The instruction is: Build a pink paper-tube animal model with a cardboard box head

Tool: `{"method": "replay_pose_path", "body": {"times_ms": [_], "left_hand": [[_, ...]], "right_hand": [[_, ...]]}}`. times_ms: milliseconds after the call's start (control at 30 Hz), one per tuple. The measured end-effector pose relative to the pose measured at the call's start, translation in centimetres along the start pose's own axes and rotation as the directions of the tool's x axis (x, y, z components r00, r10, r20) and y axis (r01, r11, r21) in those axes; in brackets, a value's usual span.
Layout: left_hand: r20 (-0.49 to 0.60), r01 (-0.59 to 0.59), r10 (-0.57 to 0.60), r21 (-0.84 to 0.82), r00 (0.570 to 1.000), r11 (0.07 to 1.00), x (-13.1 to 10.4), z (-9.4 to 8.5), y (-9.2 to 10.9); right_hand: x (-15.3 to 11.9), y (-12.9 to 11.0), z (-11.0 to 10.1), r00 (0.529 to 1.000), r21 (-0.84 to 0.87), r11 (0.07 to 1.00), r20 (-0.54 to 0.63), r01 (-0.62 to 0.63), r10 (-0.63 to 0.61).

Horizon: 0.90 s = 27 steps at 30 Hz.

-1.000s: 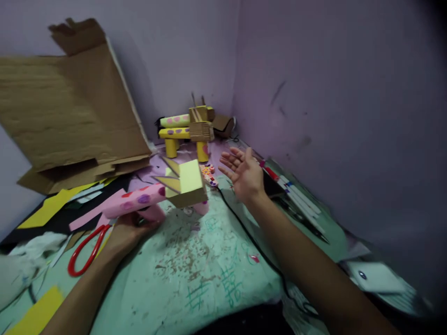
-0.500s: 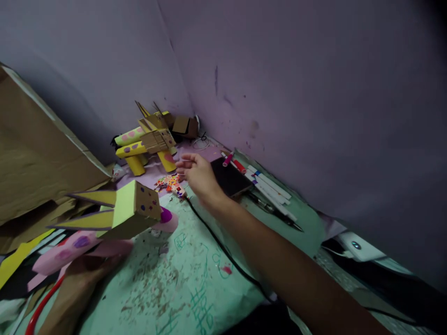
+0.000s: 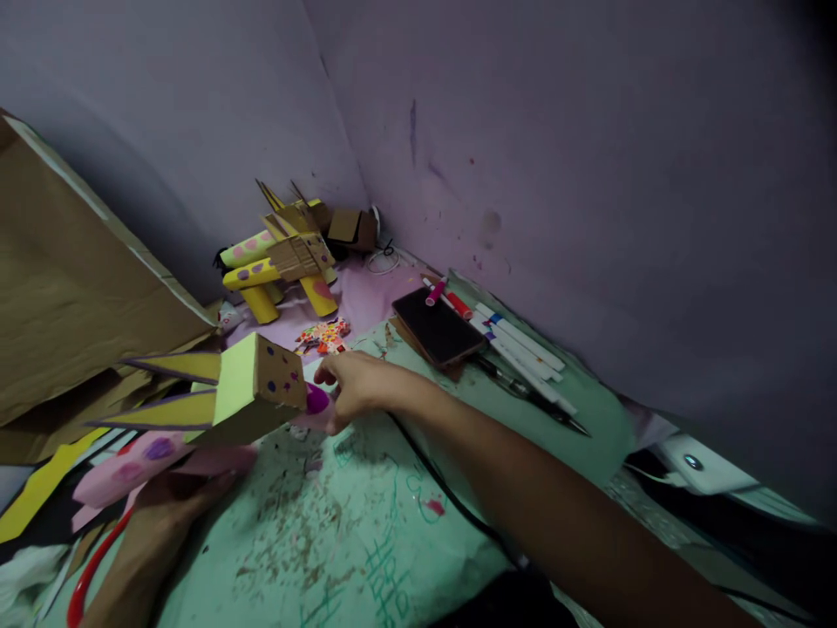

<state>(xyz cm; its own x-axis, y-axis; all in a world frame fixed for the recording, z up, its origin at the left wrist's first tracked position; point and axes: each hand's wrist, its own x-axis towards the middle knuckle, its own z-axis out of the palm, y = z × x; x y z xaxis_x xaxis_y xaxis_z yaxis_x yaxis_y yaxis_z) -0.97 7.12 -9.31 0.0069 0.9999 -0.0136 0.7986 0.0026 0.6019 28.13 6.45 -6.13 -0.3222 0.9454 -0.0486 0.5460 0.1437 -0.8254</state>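
A craft animal of pink paper tubes with purple and red spots (image 3: 140, 462) stands on the green mat. Its head is a cardboard box with a pale yellow side and coloured dots (image 3: 258, 390), and two pointed yellow ears stick out to the left. My left hand (image 3: 173, 506) holds the pink body from below at the lower left. My right hand (image 3: 353, 388) reaches across and touches the pink front leg with a purple spot (image 3: 317, 401), just right of the box head. A second, yellow tube animal (image 3: 281, 266) stands in the far corner.
A large brown cardboard sheet (image 3: 71, 296) leans on the wall at left. A dark phone (image 3: 438, 327) and several markers (image 3: 510, 340) lie at right by the wall. Colourful stickers (image 3: 322, 335), a black cable (image 3: 451, 497), red scissors (image 3: 88, 576) and paper scraps lie around.
My right hand has come back from the stickers near the phone to the pink animal's front leg. The view has swung right since the earliest frame. My left hand keeps its hold.
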Motion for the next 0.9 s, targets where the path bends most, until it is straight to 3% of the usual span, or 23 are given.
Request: {"method": "replay_pose_path", "body": {"times_ms": [100,200,400,667,833,900], "left_hand": [[-0.020,0.039,-0.042,-0.145,0.999,0.989,-0.1,0.2,0.0],[-0.016,0.019,-0.022,-0.157,1.000,0.987,-0.2,0.3,0.1],[-0.052,0.006,-0.013,-0.141,0.999,0.990,-0.4,0.4,0.5],[-0.049,0.024,-0.033,-0.170,0.998,0.985,-0.4,0.2,0.6],[0.007,-0.008,0.010,-0.205,1.000,0.979,-0.2,0.0,0.4],[-0.025,-0.047,0.043,-0.200,0.999,0.979,-0.2,0.1,0.3]], "right_hand": [[0.4,0.2,1.1,0.997,-0.076,0.994,-0.008,0.079,-0.080],[0.8,0.7,2.2,0.982,-0.113,0.981,-0.078,0.160,-0.170],[1.0,1.0,3.0,0.971,-0.081,0.981,-0.149,0.178,-0.188],[1.1,1.2,3.3,0.974,0.101,0.979,-0.160,0.175,-0.158],[1.2,0.9,3.1,0.983,0.337,0.927,-0.135,0.167,-0.128],[1.1,0.5,2.9,0.987,0.456,0.876,-0.108,0.154,-0.117]]}}
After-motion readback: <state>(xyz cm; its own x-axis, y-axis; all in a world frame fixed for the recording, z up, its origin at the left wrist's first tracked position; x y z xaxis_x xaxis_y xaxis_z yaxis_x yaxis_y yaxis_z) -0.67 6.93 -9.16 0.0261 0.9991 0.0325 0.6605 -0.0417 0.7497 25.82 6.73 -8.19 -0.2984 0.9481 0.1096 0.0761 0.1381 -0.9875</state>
